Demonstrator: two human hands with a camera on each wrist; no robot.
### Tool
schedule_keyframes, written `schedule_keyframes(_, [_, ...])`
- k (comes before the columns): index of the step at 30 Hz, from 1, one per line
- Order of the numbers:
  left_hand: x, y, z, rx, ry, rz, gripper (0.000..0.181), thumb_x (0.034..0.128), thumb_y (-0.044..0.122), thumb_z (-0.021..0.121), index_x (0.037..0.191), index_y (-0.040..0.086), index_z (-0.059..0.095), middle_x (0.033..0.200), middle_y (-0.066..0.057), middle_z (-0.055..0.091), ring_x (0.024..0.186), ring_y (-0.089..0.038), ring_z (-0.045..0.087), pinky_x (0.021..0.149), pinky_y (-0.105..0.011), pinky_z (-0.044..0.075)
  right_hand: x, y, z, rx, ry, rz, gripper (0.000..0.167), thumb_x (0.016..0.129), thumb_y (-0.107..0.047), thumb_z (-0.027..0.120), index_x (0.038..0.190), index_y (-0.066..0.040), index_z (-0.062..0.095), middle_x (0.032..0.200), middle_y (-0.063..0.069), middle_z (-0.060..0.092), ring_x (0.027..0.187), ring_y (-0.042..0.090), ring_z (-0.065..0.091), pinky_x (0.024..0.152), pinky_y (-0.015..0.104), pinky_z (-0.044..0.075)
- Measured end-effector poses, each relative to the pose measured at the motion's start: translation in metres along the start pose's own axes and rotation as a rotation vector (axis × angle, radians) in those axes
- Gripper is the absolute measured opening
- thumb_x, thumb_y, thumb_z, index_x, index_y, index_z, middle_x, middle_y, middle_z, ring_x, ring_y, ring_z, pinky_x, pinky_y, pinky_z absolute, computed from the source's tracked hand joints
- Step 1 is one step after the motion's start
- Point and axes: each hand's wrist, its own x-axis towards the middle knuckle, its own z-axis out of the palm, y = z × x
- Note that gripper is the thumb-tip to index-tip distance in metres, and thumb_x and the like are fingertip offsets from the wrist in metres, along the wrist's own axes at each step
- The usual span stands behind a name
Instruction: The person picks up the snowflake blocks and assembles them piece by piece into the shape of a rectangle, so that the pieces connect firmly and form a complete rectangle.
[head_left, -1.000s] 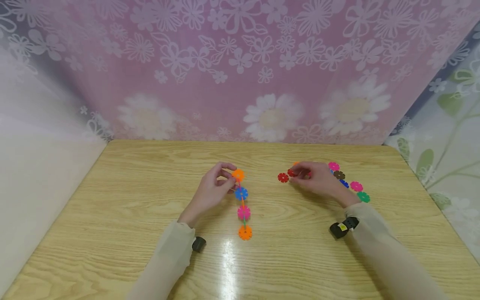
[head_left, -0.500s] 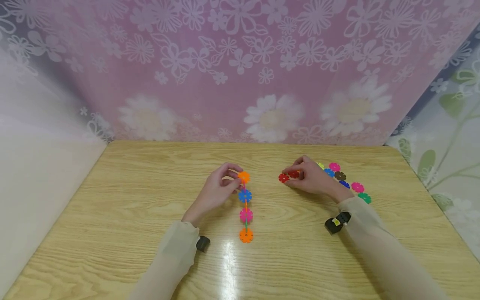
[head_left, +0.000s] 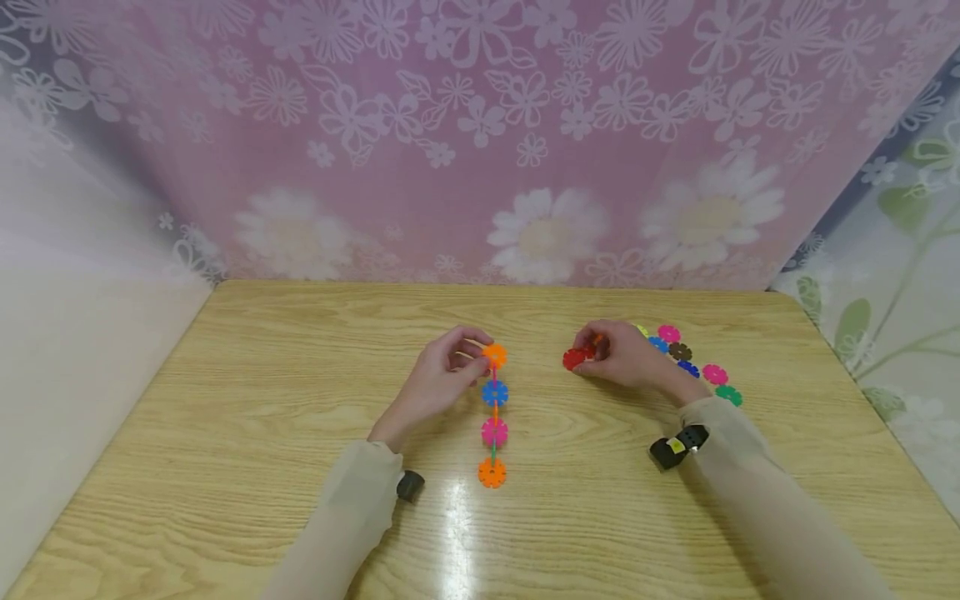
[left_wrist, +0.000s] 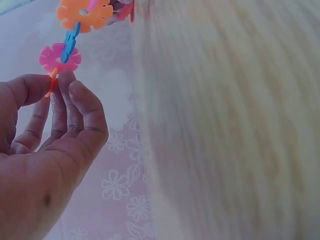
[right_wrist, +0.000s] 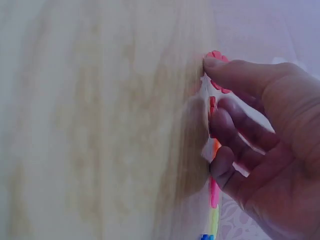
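Observation:
My left hand [head_left: 438, 379] pinches the top orange disc [head_left: 495, 356] of a chain of notched flower-shaped discs. Below it in the chain are a blue disc [head_left: 495, 393], a pink disc [head_left: 494, 432] and an orange disc [head_left: 492, 473], with edge-on discs between them. The left wrist view shows thumb and fingertips on an orange disc [left_wrist: 52, 82] beside a pink one [left_wrist: 60, 58]. My right hand [head_left: 626, 358] has its thumb and finger at a red disc [head_left: 576, 359]; in the right wrist view the thumb touches a red disc [right_wrist: 218, 75] that looks tilted up from the table.
On the wooden table [head_left: 262, 400], to the right of my right hand, lie loose discs: pink [head_left: 669, 333], brown [head_left: 680, 352], dark blue [head_left: 687, 368], another pink [head_left: 715, 374] and green [head_left: 728, 395]. A patterned pink curtain [head_left: 420, 183] stands behind the table.
My left hand and the chain have shifted slightly right. My right hand has moved left and its fingers have closed in at the red disc, which has shifted slightly right.

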Motion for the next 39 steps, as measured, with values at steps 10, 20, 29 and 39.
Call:
schedule_keyframes(10, [0.001, -0.001, 0.003, 0.016, 0.011, 0.002, 0.023, 0.0991, 0.011, 0.064, 0.121, 0.014, 0.066, 0.112, -0.01, 0.068, 0.099, -0.036, 0.071, 0.084, -0.049, 0.059, -0.01, -0.007, 0.006, 0.078, 0.066, -0.053, 0.011, 0.089, -0.01, 0.079, 0.096, -0.013, 0.071, 0.088, 0.001, 0.07, 0.08, 0.012, 0.062, 0.07, 0.023, 0.052])
schedule_keyframes(20, [0.003, 0.0, 0.005, -0.017, -0.005, -0.001, 0.023, 0.0982, 0.009, 0.065, 0.121, 0.013, 0.066, 0.11, -0.01, 0.067, 0.098, -0.031, 0.073, 0.088, -0.05, 0.06, -0.015, -0.03, 0.011, 0.156, 0.114, -0.085, 0.008, 0.091, -0.011, 0.078, 0.096, -0.017, 0.075, 0.09, 0.001, 0.074, 0.079, 0.011, 0.065, 0.069, 0.025, 0.053])
schedule_keyframes(29, [0.003, 0.002, 0.006, -0.018, -0.005, -0.006, 0.022, 0.0985, 0.009, 0.065, 0.12, 0.013, 0.065, 0.111, -0.009, 0.066, 0.095, -0.025, 0.073, 0.088, -0.05, 0.059, -0.012, -0.045, 0.018, 0.172, 0.194, -0.229, 0.008, 0.09, -0.009, 0.079, 0.094, -0.015, 0.076, 0.089, 0.0, 0.076, 0.08, 0.008, 0.069, 0.069, 0.025, 0.058])
schedule_keyframes(39, [0.003, 0.001, 0.006, -0.035, -0.012, -0.018, 0.021, 0.0986, 0.009, 0.064, 0.12, 0.013, 0.065, 0.111, -0.01, 0.066, 0.097, -0.029, 0.074, 0.088, -0.048, 0.06, -0.012, -0.063, 0.022, 0.211, 0.193, -0.254, 0.008, 0.09, -0.007, 0.078, 0.095, -0.014, 0.076, 0.09, 0.001, 0.074, 0.081, 0.008, 0.068, 0.071, 0.028, 0.059])
